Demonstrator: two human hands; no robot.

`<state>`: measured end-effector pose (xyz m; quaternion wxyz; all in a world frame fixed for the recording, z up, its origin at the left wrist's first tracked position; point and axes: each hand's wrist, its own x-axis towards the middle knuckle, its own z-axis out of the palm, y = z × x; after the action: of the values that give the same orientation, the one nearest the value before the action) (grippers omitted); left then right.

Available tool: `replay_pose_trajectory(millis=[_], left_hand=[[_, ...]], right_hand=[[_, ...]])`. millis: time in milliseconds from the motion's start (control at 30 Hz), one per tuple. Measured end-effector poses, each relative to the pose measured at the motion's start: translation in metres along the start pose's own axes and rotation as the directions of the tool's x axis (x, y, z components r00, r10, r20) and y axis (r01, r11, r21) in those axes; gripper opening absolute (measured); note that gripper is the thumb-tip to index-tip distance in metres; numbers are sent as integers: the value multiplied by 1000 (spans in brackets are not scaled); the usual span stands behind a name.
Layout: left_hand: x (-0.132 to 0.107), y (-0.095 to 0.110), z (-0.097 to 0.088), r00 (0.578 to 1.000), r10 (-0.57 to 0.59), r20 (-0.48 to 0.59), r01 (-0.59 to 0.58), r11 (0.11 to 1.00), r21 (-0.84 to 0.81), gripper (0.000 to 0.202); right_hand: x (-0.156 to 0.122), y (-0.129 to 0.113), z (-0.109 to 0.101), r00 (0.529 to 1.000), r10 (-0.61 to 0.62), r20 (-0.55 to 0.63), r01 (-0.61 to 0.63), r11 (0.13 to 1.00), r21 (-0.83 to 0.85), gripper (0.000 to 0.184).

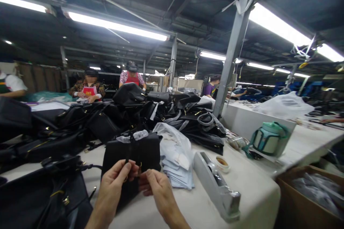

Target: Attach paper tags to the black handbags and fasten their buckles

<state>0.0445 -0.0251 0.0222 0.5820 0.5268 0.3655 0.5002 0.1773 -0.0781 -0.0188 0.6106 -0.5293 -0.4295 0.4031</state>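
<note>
A black handbag (pixel 150 146) stands upright on the pale table in front of me, clear wrap around its handle. My left hand (pixel 116 180) is closed at the bag's front, thumb and fingers pinching a narrow black strap. Close beside it, my right hand (pixel 157 186) is also closed, pinching at a small piece near the bag's gold clasp (pixel 140 165); that piece is too small to name. Another black bag (pixel 61 193) with gold fittings lies to the left of my hands. Just right of the bag are folded light-blue sheets (pixel 177 168) in a clear plastic bag (pixel 172 132).
A grey tape dispenser (pixel 215 186) and a tape roll (pixel 221 162) sit to the right. Behind lies a heap of black bags (pixel 188 114). A green bottle (pixel 267 137) stands by a low partition; a cardboard box (pixel 303 200) is lower right. Co-workers (pixel 88 87) are across the table.
</note>
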Motion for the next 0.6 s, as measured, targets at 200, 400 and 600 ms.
replay_pose_trajectory(millis=[200,400,600], left_hand=[[10,15,-12,996,-48,-77,46,998,-31,62],[23,2,-18,994,-88,-61,85,995,-55,64],[32,-10,-16,988,-129,-88,119,987,-111,63]], right_hand=[[-18,22,-122,949,-227,-218,83,849,-522,36],[-35,1,-266,819,-418,-392,-245,362,-899,45],[0,11,-353,849,-317,-422,-394,149,-907,40]])
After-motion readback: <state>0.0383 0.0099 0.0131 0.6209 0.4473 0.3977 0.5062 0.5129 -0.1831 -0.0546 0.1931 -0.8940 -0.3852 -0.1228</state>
